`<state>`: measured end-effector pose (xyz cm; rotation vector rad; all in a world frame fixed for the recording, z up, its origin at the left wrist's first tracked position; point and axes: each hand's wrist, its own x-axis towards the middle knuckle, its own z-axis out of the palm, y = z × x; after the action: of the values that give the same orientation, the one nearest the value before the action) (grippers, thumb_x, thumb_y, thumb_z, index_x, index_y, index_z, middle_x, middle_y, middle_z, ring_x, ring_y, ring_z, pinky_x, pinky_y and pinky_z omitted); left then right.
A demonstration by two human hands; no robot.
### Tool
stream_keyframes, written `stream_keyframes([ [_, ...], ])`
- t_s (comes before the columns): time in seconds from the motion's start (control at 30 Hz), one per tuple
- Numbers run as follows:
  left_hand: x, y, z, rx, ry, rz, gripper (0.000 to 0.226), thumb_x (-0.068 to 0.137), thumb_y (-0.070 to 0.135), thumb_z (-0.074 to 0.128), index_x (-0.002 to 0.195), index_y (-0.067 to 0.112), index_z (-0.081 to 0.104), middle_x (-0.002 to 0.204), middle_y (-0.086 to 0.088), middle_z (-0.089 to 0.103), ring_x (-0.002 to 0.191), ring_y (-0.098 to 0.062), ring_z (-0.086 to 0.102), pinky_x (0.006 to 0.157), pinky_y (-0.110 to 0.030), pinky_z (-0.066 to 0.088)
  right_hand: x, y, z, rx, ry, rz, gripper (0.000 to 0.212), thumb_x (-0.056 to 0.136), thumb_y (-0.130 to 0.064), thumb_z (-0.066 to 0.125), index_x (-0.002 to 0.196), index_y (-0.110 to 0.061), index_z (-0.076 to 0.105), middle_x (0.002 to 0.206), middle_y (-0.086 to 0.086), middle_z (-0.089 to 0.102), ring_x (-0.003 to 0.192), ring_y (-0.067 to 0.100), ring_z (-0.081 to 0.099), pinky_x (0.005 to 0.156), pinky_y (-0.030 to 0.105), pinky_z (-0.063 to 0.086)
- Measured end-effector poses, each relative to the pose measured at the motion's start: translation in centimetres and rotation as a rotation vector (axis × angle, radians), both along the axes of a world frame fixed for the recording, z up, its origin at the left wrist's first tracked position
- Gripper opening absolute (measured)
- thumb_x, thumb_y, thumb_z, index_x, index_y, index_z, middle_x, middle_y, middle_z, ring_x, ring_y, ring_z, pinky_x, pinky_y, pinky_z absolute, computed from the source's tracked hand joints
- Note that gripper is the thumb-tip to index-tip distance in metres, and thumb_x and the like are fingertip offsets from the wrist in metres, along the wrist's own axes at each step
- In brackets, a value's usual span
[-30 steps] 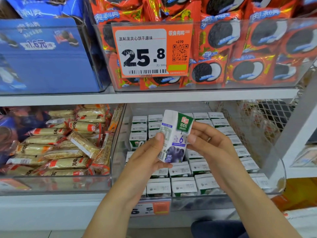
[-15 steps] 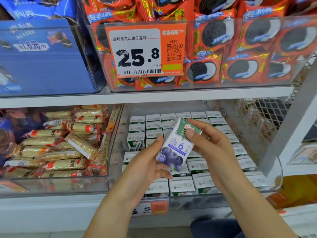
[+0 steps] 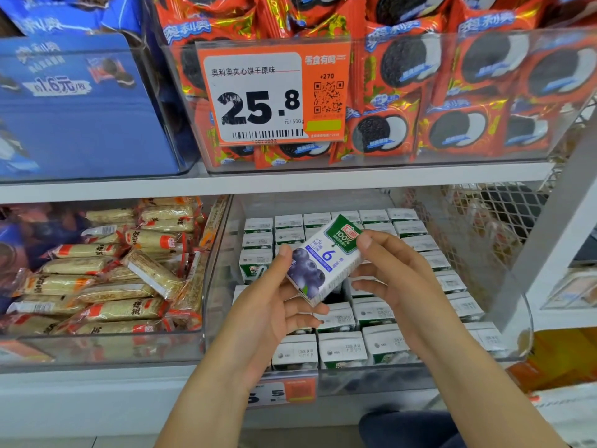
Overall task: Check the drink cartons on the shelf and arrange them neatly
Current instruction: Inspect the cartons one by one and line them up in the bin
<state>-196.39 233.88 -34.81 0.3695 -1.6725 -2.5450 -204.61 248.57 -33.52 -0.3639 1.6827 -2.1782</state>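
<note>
The drink carton [image 3: 323, 258] is up in the air over the clear bin [image 3: 504, 318], tilted so its long axis runs diagonal: green top end pointing up-right, blueberry end down-left, printed front facing the camera. It's a small boxy paperboard brick, white with a green cap panel, a blue "6" and a blueberry picture. Left hand [image 3: 271, 305] has thumb and fingers curled round the lower end; right hand [image 3: 397, 279] pinches the upper end with its fingertips. Below, rows of cartons [image 3: 342, 349] stand upright in the bin, white tops showing. Left bin holds crinkly wrapped snack bars [image 3: 106, 273]. Shelf above has glossy orange cookie packs [image 3: 452, 92] behind an orange price tag [image 3: 274, 95] reading 25.8.
</note>
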Motion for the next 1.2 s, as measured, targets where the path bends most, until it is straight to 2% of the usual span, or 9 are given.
stream_keyframes([
  [0.07,0.0,0.0,0.0,0.003,0.004,0.000,0.056,0.072,0.055,0.052,0.103,0.011,0.067,0.071,-0.004,0.069,0.060,-0.019,0.066,0.052,-0.024,0.053,0.0,0.0,0.0,0.008,-0.003,0.006,0.046,0.059,-0.045,0.070,0.096,-0.018,0.068,0.085,0.004,0.069,0.069,0.011,0.065,0.060,0.019,0.051],
  [0.2,0.0,0.1,0.1,-0.025,0.028,0.026,0.072,0.067,0.067,0.049,0.107,0.010,0.068,0.085,-0.008,0.072,0.064,-0.018,0.066,0.054,-0.025,0.054,-0.6,-0.1,-0.6,0.035,-0.076,-0.013,0.011,0.086,-0.026,0.063,0.092,-0.018,0.068,0.080,0.001,0.072,0.064,0.012,0.065,0.056,0.021,0.052],
  [0.37,0.1,0.0,0.5,0.059,0.064,0.024,0.071,0.073,0.073,0.049,0.105,0.015,0.073,0.102,-0.012,0.073,0.077,-0.020,0.070,0.059,-0.027,0.056,-1.1,-0.4,-1.2,0.071,-0.170,-0.035,0.017,0.093,-0.027,0.054,0.093,-0.018,0.068,0.070,0.003,0.071,0.060,0.014,0.067,0.053,0.023,0.054],
  [0.63,0.4,-0.1,0.7,0.044,0.077,-0.004,0.068,0.077,0.067,0.039,0.109,0.017,0.072,0.103,-0.008,0.073,0.083,-0.019,0.071,0.063,-0.026,0.056,-1.2,-0.5,-1.4,0.075,-0.184,-0.024,0.021,0.094,-0.030,0.053,0.096,-0.015,0.068,0.072,0.004,0.071,0.061,0.014,0.067,0.054,0.024,0.055],
  [0.8,0.1,0.2,0.6,-0.156,0.005,0.044,0.060,0.069,0.061,0.049,0.107,0.018,0.067,0.098,-0.007,0.075,0.083,-0.017,0.071,0.066,-0.026,0.057,-1.0,-0.1,-1.1,0.017,-0.082,-0.057,0.014,0.088,-0.025,0.062,0.097,-0.016,0.068,0.083,0.004,0.072,0.069,0.014,0.065,0.058,0.021,0.053],
  [0.93,0.1,0.5,0.2,-0.323,-0.001,0.106,0.018,0.084,0.040,0.061,0.080,0.023,0.066,0.084,0.001,0.073,0.080,-0.011,0.069,0.069,-0.025,0.056,-0.5,-0.4,-1.1,-0.001,-0.009,-0.122,0.018,0.081,-0.022,0.068,0.097,-0.014,0.069,0.086,0.009,0.070,0.069,0.015,0.063,0.066,0.025,0.053],
  [1.0,0.2,0.6,0.0,-0.376,0.013,0.115,0.009,0.087,0.030,0.063,0.090,0.023,0.068,0.087,0.006,0.074,0.085,-0.008,0.069,0.074,-0.024,0.057,-0.4,-0.6,-0.9,-0.016,0.036,-0.148,0.025,0.078,-0.021,0.069,0.100,-0.010,0.068,0.085,0.012,0.071,0.073,0.015,0.065,0.069,0.026,0.054],
  [1.13,0.2,0.8,0.0,-0.402,0.079,0.147,0.025,0.080,0.016,0.074,0.103,0.020,0.066,0.094,0.008,0.075,0.088,-0.007,0.069,0.070,-0.013,0.052,-0.3,-0.3,-0.4,-0.072,0.059,-0.105,0.035,0.072,-0.024,0.069,0.105,-0.012,0.067,0.085,0.011,0.072,0.079,0.017,0.071,0.068,0.022,0.056],
  [1.2,0.2,0.8,-0.3,-0.567,0.130,0.298,0.032,0.076,0.014,0.078,0.100,0.029,0.064,0.096,0.018,0.072,0.089,0.001,0.066,0.070,-0.010,0.050,-0.4,-0.1,-0.6,-0.036,0.049,-0.076,0.026,0.078,-0.024,0.066,0.103,-0.018,0.069,0.089,0.006,0.074,0.080,0.018,0.072,0.066,0.022,0.056],
])
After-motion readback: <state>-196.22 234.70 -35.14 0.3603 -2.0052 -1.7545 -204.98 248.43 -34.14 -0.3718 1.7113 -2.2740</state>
